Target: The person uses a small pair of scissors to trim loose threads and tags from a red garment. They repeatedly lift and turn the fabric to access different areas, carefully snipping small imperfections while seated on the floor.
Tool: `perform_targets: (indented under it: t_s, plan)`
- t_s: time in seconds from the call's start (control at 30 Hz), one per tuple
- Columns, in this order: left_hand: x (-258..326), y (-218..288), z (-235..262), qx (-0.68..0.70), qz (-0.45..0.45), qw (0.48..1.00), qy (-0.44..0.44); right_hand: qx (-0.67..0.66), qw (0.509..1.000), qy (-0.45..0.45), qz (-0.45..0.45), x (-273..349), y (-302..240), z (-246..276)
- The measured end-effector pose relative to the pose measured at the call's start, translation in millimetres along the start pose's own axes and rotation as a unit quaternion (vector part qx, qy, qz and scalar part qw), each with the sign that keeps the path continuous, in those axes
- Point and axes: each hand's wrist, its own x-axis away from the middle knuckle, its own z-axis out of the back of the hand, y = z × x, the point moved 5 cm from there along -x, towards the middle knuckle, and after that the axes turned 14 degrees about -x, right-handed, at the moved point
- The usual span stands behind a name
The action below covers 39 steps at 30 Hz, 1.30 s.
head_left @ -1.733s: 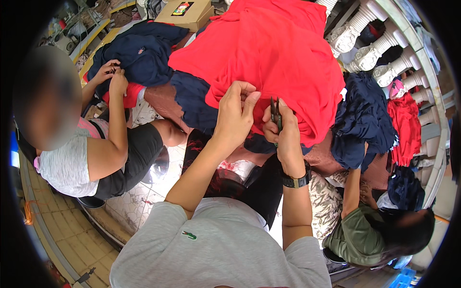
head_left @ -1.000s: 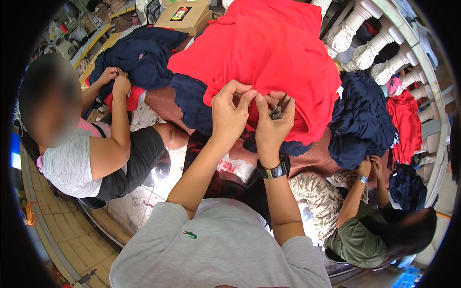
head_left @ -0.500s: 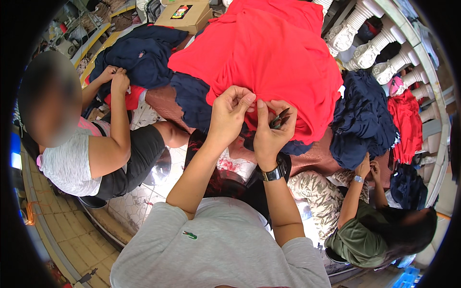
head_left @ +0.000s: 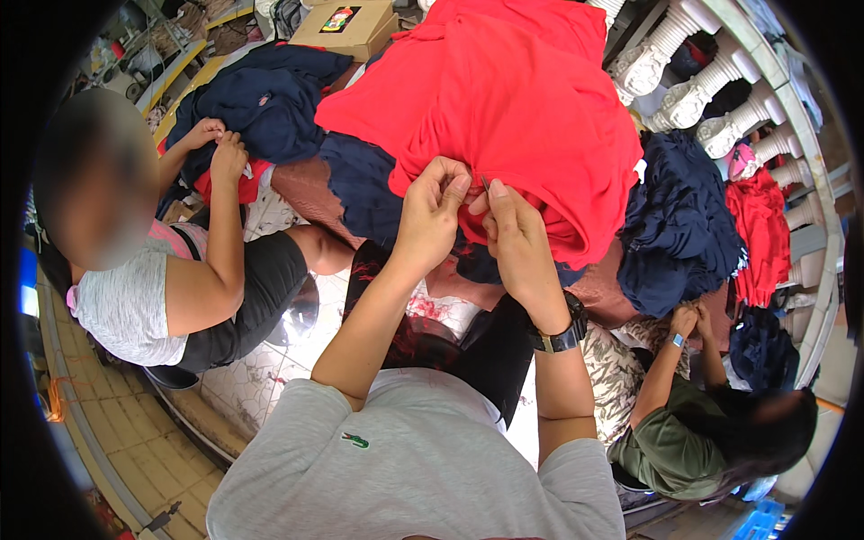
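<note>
my left hand (head_left: 432, 211) pinches the hem of the red garment (head_left: 504, 99), which spreads off toward 12 o'clock. my right hand (head_left: 513, 229) sits just beside it at 3 o'clock, fingers pressed together around a small dark tool (head_left: 486, 184) pointing up into the fold.

Bright red garment (head_left: 513, 99); left of it a navy pile (head_left: 252, 103), right of it dark blue cloth (head_left: 684, 225), below it a grey shirt (head_left: 423, 468).
</note>
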Motion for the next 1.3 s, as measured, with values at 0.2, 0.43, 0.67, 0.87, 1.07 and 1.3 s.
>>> perform_targets:
  t_s: [0.2,0.43,0.67,0.87,1.07,1.3]
  plan:
    - [4,0,-3,0.016,0.015,1.000,0.012,0.045,0.999,-0.009,-0.003,4,-1,-6]
    - [6,7,-8,0.059,0.024,0.998,0.030,0.047,0.999,0.015,-0.016,-1,0,-6]
    - [3,-5,-5,-0.023,-0.020,0.998,0.048,-0.001,0.999,0.032,-0.034,-17,24,-3]
    - [3,-7,-6,-0.026,-0.011,0.997,0.075,0.019,0.998,0.025,-0.050,-22,28,1]
    - [5,-1,-9,-0.037,-0.022,0.995,0.091,-0.030,0.997,-0.001,-0.072,-13,26,11]
    - [10,0,-10,-0.071,-0.039,0.992,0.099,-0.096,0.973,0.181,0.110,2,12,21]
